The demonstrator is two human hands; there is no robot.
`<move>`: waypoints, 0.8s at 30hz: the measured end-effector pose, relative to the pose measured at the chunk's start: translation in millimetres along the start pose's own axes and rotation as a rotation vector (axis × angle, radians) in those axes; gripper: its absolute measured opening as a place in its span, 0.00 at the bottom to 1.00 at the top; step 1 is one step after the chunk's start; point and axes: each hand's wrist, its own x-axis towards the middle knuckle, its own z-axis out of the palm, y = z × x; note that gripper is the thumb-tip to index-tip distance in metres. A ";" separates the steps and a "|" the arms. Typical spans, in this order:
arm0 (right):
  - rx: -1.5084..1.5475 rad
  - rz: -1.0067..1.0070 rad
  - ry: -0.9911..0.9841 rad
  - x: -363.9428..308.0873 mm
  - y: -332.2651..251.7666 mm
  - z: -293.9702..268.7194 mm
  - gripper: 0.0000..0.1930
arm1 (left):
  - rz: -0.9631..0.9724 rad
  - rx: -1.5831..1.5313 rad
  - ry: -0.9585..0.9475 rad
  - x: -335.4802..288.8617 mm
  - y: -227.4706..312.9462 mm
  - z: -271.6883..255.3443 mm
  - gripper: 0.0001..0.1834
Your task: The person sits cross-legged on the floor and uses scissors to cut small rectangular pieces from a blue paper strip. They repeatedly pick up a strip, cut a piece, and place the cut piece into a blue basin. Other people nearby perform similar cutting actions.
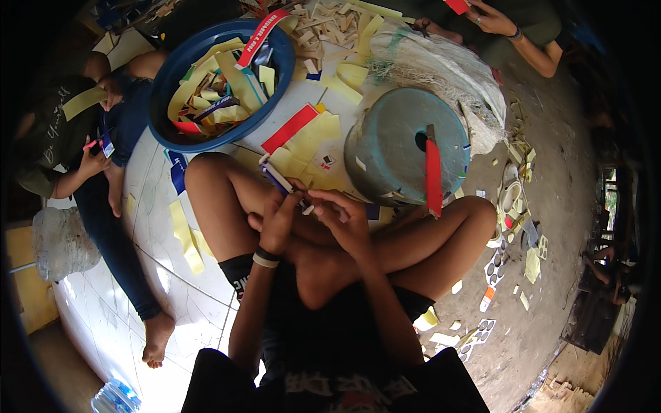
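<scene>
I sit cross-legged, both hands close together above my shins. My left hand (pixel 279 219), with a pale band at the wrist, is closed on a narrow blue-and-white strip (pixel 277 177) that sticks up and away from me. Just to its right, my right hand (pixel 345 217) has its fingers bent toward the strip's near end, by a small white piece (pixel 308 209). Whether the right fingers grip that piece is too small to tell. Beyond my hands, yellow sheets (pixel 313 141) and a red strip (pixel 292 128) lie on the tiles.
A blue basin (pixel 160 103) full of coloured offcuts stands ahead left. Ahead right is an upturned grey-green bucket (pixel 392 138) with a red-handled blade (pixel 433 175) on it, beside a white sack (pixel 441 65). A co-worker at left holds scissors (pixel 91 143); another person's hands (pixel 490 17) show at far right.
</scene>
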 end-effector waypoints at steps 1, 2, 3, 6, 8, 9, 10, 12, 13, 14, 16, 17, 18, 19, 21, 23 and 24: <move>-0.030 -0.080 -0.067 1.2 -0.6 -1.7 0.13 | 0.027 0.146 -0.015 0.6 0.5 -0.9 0.08; -0.071 -0.139 -0.127 1.4 -0.7 -1.9 0.13 | -0.002 0.142 -0.026 0.0 0.4 -0.7 0.07; -0.048 -0.143 -0.175 0.8 -0.8 -1.7 0.14 | -0.063 0.162 -0.017 -0.1 0.5 -0.3 0.07; 0.004 -0.120 -0.271 -1.2 -2.0 -2.0 0.15 | -0.027 0.207 -0.087 -1.8 3.4 -1.7 0.09; 0.021 -0.053 -0.244 -1.5 -2.8 0.3 0.14 | -0.020 0.305 -0.103 -2.4 4.6 -1.2 0.11; 0.069 -0.049 -0.232 -1.6 -3.8 0.9 0.13 | -0.042 0.280 -0.106 -3.0 4.8 -0.5 0.12; 0.033 -0.021 -0.214 -2.3 -5.8 0.4 0.13 | -0.038 0.238 -0.127 -3.1 4.7 0.4 0.13; 0.010 0.027 -0.186 -3.6 -8.7 0.4 0.11 | -0.063 0.252 -0.096 -2.3 4.4 1.7 0.15; -0.001 -0.009 -0.185 -3.1 -8.8 1.2 0.11 | -0.063 0.247 -0.092 -1.8 4.2 2.1 0.16; -0.011 -0.040 -0.185 -2.2 -8.1 2.3 0.10 | -0.043 0.274 -0.093 -0.7 4.2 2.1 0.16; -0.038 -0.095 -0.180 -1.1 -5.8 3.3 0.09 | -0.004 0.318 -0.105 0.8 4.3 2.0 0.16; -0.054 -0.120 -0.174 -0.7 -4.4 3.3 0.09 | -0.011 0.329 -0.093 0.6 4.3 2.1 0.16; -0.059 -0.153 -0.169 -0.8 -3.2 2.9 0.09 | -0.018 0.340 -0.082 -0.3 4.1 2.6 0.15; -0.058 -0.102 -0.167 -1.5 -2.6 1.8 0.08 | -0.018 0.345 -0.075 -1.4 3.8 3.3 0.15; -0.033 -0.019 -0.164 -3.3 -3.2 -1.5 0.07 | 0.003 0.297 -0.059 -3.5 2.3 6.4 0.14; 0.086 0.171 -0.141 -5.8 -5.3 -2.8 0.06 | 0.041 0.286 -0.046 -4.4 1.1 8.6 0.14; 0.162 0.266 -0.131 -7.0 -6.7 -3.1 0.06 | 0.063 0.301 -0.039 -4.6 0.3 9.4 0.14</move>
